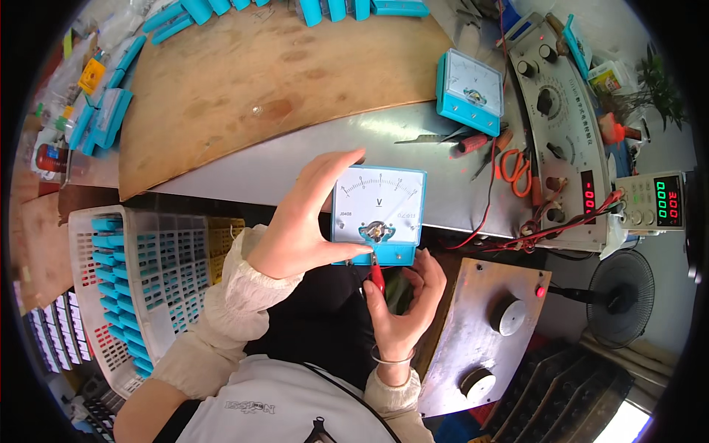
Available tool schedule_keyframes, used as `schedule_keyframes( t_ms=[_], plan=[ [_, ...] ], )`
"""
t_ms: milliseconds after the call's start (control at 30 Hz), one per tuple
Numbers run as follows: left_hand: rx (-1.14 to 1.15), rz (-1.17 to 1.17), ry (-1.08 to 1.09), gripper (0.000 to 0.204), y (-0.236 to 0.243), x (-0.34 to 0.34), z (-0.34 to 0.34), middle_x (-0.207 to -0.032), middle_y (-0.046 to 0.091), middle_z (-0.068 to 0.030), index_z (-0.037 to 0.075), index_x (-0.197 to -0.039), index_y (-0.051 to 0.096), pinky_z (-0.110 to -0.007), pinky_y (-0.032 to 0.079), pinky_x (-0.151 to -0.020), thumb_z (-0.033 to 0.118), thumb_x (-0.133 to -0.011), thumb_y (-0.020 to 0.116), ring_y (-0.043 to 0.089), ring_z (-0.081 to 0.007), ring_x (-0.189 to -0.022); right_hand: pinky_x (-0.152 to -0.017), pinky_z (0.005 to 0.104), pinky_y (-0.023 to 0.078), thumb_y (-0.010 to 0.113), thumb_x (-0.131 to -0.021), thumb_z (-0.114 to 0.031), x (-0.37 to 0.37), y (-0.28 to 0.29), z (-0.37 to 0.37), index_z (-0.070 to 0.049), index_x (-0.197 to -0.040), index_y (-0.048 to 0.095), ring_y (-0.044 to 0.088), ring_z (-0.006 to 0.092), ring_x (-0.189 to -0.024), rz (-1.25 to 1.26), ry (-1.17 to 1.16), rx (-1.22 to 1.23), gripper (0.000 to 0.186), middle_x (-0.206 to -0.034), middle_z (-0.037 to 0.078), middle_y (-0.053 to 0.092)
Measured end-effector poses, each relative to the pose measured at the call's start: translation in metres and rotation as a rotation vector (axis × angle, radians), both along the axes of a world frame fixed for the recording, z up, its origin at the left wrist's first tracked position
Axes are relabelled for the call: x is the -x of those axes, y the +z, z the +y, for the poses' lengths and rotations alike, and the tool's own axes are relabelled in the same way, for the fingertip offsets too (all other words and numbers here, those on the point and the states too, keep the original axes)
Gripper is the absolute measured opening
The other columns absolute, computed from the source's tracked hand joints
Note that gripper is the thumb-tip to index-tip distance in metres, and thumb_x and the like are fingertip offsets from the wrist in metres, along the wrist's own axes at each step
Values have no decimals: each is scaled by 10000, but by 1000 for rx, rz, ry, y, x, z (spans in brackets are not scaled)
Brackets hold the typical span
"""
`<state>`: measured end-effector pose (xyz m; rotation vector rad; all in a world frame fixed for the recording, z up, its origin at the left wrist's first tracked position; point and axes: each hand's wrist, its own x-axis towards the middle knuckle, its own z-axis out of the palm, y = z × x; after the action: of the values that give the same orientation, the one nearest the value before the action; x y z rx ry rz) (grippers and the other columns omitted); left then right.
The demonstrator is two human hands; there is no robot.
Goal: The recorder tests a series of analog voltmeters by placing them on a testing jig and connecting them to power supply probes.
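My left hand [295, 229] grips a voltmeter [379, 204] by its left side, forefinger along the upper left edge and thumb near the lower edge. The meter has a square clear front, a white dial with a needle and a turquoise base, and its face is turned up toward me. Below it, my right hand [402, 306] holds a small red-handled tool [377, 277], its thumb against the handle. The slim tip meets the meter's lower edge near my left thumb. What kind of tool it is I cannot make out.
A second turquoise meter [470, 87] stands on the metal bench beside orange scissors [515, 174]. To the right are a large test instrument [561, 111] and a power supply [652, 203] with red leads. A white crate [133, 258] of turquoise parts is at left; a metal box [487, 332] at right.
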<state>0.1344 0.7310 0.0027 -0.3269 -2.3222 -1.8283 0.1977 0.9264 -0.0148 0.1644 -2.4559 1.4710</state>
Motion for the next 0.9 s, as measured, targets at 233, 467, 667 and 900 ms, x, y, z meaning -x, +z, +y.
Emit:
schedule_keyframes(
  t_ms=[233,467,667,900],
  plan=[
    [55,-15,-20,947,3,-6,-12,-1379,513,-158,47,-1422,474,-423,388,-1095,87,-580,904,489,-340,-1287,-894,382,524,902,-698,-110,-11,-4,-10,24,-1398,464,582,291,-1122,-35,9,14,837,-1314,185,510],
    [217,42,158,865,6,-35,-25,-1308,560,-159,31,-1359,508,-432,412,-1061,99,-588,893,524,-348,-1235,-739,299,550,904,-706,-69,-21,-5,-18,8,-1108,586,661,187,-834,-174,1,157,518,-1012,112,643],
    [291,158,210,839,17,-39,-45,-1292,565,-161,26,-1344,517,-428,425,-1046,104,-595,889,536,-346,-1217,-669,264,563,802,-812,11,-17,6,-35,30,-1015,683,703,160,-721,-170,131,135,236,-870,114,721],
    [253,171,231,833,17,-37,-42,-1282,570,-164,22,-1334,515,-429,437,-1032,105,-595,889,550,-352,-1200,-636,268,547,788,-826,6,-6,15,-38,32,-1024,681,674,164,-683,-44,172,58,226,-865,117,710]
  ],
)
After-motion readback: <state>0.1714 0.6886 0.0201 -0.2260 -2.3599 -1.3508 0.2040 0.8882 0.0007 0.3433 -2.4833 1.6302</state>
